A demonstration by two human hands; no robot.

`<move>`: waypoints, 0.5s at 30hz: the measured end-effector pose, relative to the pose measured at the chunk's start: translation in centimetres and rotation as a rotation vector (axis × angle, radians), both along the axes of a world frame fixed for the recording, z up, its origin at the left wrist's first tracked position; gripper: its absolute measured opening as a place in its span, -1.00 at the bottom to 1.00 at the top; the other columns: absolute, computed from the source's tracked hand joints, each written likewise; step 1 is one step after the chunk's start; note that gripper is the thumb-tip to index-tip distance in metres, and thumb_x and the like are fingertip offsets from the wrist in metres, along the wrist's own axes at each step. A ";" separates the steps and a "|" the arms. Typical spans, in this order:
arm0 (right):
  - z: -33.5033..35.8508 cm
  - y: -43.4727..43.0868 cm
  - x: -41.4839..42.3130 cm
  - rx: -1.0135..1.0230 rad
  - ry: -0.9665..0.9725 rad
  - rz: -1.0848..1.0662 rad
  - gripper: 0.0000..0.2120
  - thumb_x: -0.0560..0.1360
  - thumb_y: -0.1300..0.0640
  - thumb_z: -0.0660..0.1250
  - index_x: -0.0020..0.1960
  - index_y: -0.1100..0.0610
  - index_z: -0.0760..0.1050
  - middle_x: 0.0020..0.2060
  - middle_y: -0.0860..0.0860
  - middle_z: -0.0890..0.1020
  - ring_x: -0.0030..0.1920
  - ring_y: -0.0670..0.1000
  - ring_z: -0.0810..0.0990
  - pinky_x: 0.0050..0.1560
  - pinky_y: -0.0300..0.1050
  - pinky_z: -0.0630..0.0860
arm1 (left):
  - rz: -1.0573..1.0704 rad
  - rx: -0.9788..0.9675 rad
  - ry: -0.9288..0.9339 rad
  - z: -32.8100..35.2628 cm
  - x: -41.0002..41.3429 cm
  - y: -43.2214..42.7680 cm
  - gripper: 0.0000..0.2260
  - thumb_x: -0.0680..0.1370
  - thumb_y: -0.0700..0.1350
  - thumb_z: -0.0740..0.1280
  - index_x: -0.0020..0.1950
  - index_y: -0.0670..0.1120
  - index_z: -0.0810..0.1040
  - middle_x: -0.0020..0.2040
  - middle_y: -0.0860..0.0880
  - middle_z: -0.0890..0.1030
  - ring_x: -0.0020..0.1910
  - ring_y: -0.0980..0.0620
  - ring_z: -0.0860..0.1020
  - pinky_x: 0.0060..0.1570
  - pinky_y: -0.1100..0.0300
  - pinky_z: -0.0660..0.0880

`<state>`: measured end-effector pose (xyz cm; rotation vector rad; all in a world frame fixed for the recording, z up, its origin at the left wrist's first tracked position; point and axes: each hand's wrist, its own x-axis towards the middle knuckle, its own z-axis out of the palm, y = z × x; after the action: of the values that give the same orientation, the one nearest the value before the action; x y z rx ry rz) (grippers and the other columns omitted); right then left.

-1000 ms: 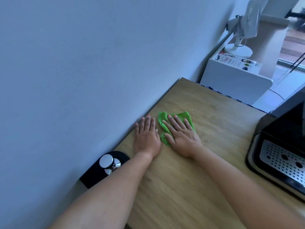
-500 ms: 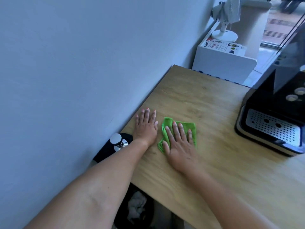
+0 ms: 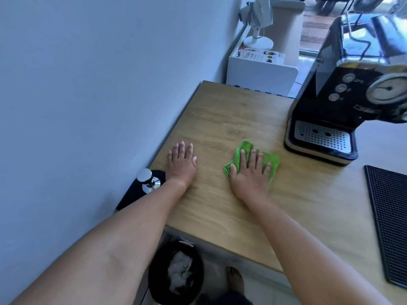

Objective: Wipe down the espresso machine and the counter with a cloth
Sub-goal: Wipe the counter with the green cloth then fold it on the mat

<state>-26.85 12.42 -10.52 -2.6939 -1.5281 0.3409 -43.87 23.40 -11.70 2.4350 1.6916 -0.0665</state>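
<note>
Flanking the cloth (image 3: 253, 159): tamper (image 3: 148, 180) left, espresso machine (image 3: 343, 106) right.

Green cloth (image 3: 267, 160), tan woodgrain counter (image 3: 231, 119), black espresso machine (image 3: 343, 100).

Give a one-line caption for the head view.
Right hand presses green cloth on wooden counter; left hand rests flat.

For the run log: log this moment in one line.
phase: wiping counter | right hand flat on green cloth | left hand flat, bare
</note>
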 end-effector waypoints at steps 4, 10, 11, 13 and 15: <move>-0.5 -2.6 -7.8 0.024 0.026 0.244 -0.37 0.60 -0.23 -0.12 0.59 -0.02 -0.11 0.58 0.06 -0.17 0.56 0.11 -0.25 0.48 0.24 -0.30 | -0.016 -0.028 0.005 0.2 -0.3 0.2 -0.51 0.66 0.04 -0.14 0.57 -0.04 -0.13 0.57 -0.11 -0.15 0.54 -0.07 -0.19 0.50 -0.05 -0.19; -0.7 -13.1 -6.8 0.062 0.013 0.698 -0.48 0.62 -0.27 -0.09 0.55 -0.18 0.09 0.57 -0.02 0.08 0.57 0.06 -0.02 0.46 0.13 -0.12 | 0.027 -0.106 -0.020 1.1 -0.2 0.4 -0.51 0.66 0.01 -0.07 0.57 -0.03 -0.10 0.57 -0.12 -0.14 0.54 -0.09 -0.17 0.50 -0.05 -0.17; -0.4 -14.4 -4.7 0.042 0.011 0.688 -0.47 0.61 -0.30 -0.12 0.55 -0.22 0.04 0.57 -0.05 0.02 0.57 0.04 -0.07 0.47 0.11 -0.16 | 0.032 -0.125 -0.022 1.4 0.0 0.1 -0.50 0.65 0.03 -0.05 0.57 0.00 -0.10 0.57 -0.12 -0.15 0.54 -0.10 -0.18 0.50 -0.06 -0.17; 0.1 -15.9 0.0 0.023 -0.013 0.546 -0.44 0.56 -0.36 -0.20 0.54 -0.29 -0.10 0.57 -0.11 -0.13 0.57 -0.02 -0.21 0.50 0.07 -0.23 | -0.002 -0.155 -0.032 2.0 0.6 -1.1 -0.49 0.64 0.08 -0.03 0.57 0.06 -0.10 0.57 -0.13 -0.16 0.54 -0.13 -0.19 0.49 -0.07 -0.18; 0.6 -15.5 4.3 -0.036 -0.029 0.273 -0.40 0.53 -0.38 -0.24 0.54 -0.29 -0.17 0.57 -0.12 -0.21 0.55 -0.06 -0.29 0.53 0.06 -0.27 | -0.067 -0.154 -0.059 2.3 1.8 -3.1 -0.48 0.63 0.12 -0.01 0.56 0.08 -0.09 0.57 -0.13 -0.16 0.54 -0.13 -0.20 0.49 -0.08 -0.18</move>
<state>-22.53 -3.04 -9.93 -2.5253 -1.9204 0.3399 -42.09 20.29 -9.38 2.3563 1.5207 -0.1280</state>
